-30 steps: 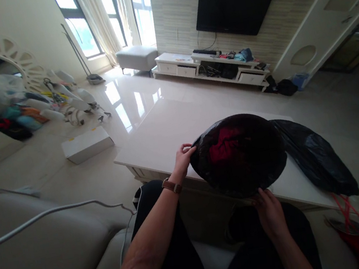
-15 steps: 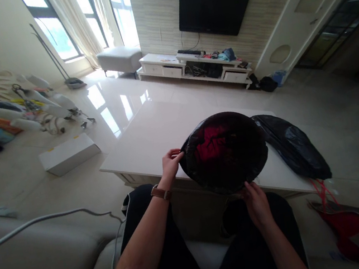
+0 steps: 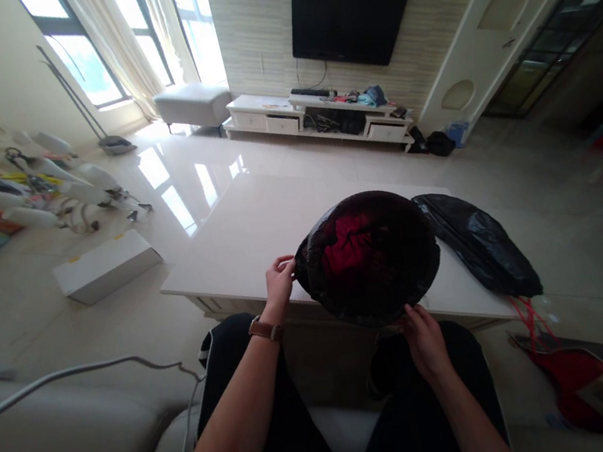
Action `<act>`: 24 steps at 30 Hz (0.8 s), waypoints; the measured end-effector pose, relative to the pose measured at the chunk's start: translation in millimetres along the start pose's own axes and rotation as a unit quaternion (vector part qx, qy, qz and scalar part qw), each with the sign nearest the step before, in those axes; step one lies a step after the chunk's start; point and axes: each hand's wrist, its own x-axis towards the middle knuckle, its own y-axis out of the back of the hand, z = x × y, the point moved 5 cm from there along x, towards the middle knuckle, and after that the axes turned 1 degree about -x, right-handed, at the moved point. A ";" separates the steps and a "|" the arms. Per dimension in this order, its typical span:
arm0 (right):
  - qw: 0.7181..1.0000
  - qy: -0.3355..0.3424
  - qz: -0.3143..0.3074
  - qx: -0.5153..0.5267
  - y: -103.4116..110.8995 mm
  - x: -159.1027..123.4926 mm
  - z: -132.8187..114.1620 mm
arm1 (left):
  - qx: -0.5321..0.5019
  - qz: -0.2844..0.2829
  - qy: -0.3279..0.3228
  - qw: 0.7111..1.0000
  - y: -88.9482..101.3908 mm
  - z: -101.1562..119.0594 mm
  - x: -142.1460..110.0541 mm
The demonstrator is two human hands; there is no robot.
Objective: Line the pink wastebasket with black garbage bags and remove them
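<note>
A black garbage bag (image 3: pixel 414 246) is spread into a wide round opening that faces me, folded over along its edge. Dark red shows inside; whether a bin stands within it I cannot tell. At the left edge my left hand (image 3: pixel 279 279) pinches the bag between thumb and fingers. My right hand (image 3: pixel 425 336) has its fingers closed on the near lower rim, their tips partly hidden. Right of it, a second black plastic bag (image 3: pixel 478 243) with red drawstrings lies flat on the white coffee table (image 3: pixel 238 229).
A red and tan bag (image 3: pixel 582 379) lies on the floor at the lower right. A long white box (image 3: pixel 109 270) rests on the floor left of the table. Beside me on the sofa (image 3: pixel 72 442) runs a grey cable (image 3: pixel 99 365). A TV cabinet (image 3: pixel 281 123) stands at the far wall.
The view has shifted slightly, so the room sits a little further left. Both hands keep their hold on the bag; the left edge looks slightly more pulled out to a point.
</note>
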 end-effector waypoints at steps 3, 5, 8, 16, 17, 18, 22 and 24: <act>1.000 0.000 0.001 -0.004 0.2 -0.3 -0.4 | -0.018 0.000 0.022 1.000 0.1 0.3 -1.5; 1.000 0.001 0.001 -0.006 0.3 -0.8 -0.9 | -0.014 0.000 0.023 1.000 0.7 0.5 -1.7; 1.000 -0.002 -0.002 -0.008 -0.2 -1.3 -1.5 | 0.013 0.006 0.028 1.000 2.1 -2.2 -0.6; 1.000 -0.008 0.002 -0.016 0.0 -0.7 -2.0 | -0.006 -0.017 0.025 1.000 -0.1 -10.0 2.2; 1.000 -0.007 0.001 -0.016 0.4 -0.5 -2.0 | -0.007 -0.015 0.027 1.000 -0.1 -9.9 2.2; 1.000 -0.007 0.002 -0.017 0.9 -0.3 -1.9 | -0.006 -0.013 0.028 1.000 -0.2 -9.7 2.3; 1.000 -0.010 0.000 -0.018 2.2 0.2 -1.1 | -0.001 -0.005 0.029 1.000 -0.5 -8.2 2.5; 1.000 -0.009 -0.003 -0.019 2.2 0.2 -1.1 | 0.002 -0.004 0.027 1.000 -0.7 -7.4 2.5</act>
